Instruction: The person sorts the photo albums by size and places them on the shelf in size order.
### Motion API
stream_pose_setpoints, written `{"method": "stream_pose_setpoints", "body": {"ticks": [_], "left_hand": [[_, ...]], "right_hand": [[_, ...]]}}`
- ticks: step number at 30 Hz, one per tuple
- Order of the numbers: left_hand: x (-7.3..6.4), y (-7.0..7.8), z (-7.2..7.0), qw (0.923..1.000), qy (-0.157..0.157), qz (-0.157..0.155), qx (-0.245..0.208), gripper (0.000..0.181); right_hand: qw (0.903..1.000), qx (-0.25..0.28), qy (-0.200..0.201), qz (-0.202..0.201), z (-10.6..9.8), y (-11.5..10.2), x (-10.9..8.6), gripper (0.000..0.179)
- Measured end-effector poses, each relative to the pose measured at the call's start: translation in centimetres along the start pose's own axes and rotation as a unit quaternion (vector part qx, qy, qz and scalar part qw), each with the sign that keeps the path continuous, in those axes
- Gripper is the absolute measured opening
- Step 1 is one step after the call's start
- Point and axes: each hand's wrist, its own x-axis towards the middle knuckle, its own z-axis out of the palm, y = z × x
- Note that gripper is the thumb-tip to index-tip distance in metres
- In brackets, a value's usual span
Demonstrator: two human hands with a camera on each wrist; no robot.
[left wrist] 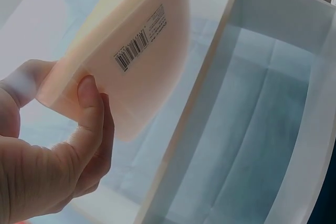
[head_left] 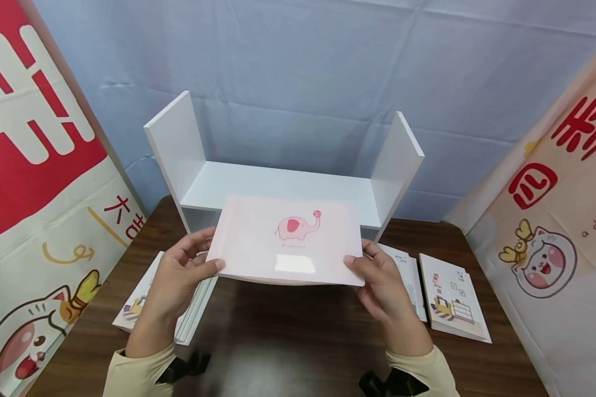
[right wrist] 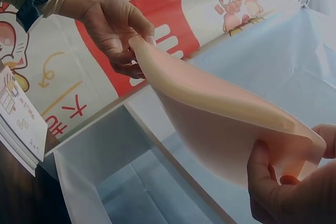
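Note:
A pale pink notebook (head_left: 248, 237) with a red elephant on its cover is held up flat between both hands, in front of the white shelf (head_left: 278, 184). My left hand (head_left: 181, 273) pinches its left edge, thumb on top and fingers beneath. On the opposite edge, my right hand (head_left: 382, 281) grips in the same way. The left wrist view shows a barcode label (left wrist: 139, 43) on the notebook's underside. From the right wrist the notebook (right wrist: 210, 87) looks slightly bowed, its page edges facing that camera.
White books (head_left: 198, 309) lie on the dark wooden table (head_left: 278, 336) at left, partly behind the left hand. More white books (head_left: 454, 298) lie at right. Printed cloths (head_left: 556, 220) hang on both sides, and a light blue cloth (head_left: 298, 66) hangs behind the shelf.

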Motion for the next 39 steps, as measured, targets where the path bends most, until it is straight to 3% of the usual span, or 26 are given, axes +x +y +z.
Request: {"method": "stream_pose_setpoints", "body": {"ticks": [16, 27, 39], "left_hand": [[3.2, 0.5, -0.1, 0.9998, -0.003, -0.019, 0.01, 0.057], [5.3, 0.7, -0.2, 0.9967, -0.02, -0.041, 0.068, 0.061], [7.8, 1.4, -0.4, 0.9909, -0.025, -0.076, 0.108, 0.063]], "right_hand": [[0.9999, -0.011, 0.004, 0.008, 0.4, -1.4, 3.0, 0.033], [0.9994, -0.014, 0.016, 0.027, 0.3, -1.7, 5.1, 0.032], [0.9967, -0.059, 0.027, 0.049, 0.6, -2.4, 7.2, 0.041]]}}
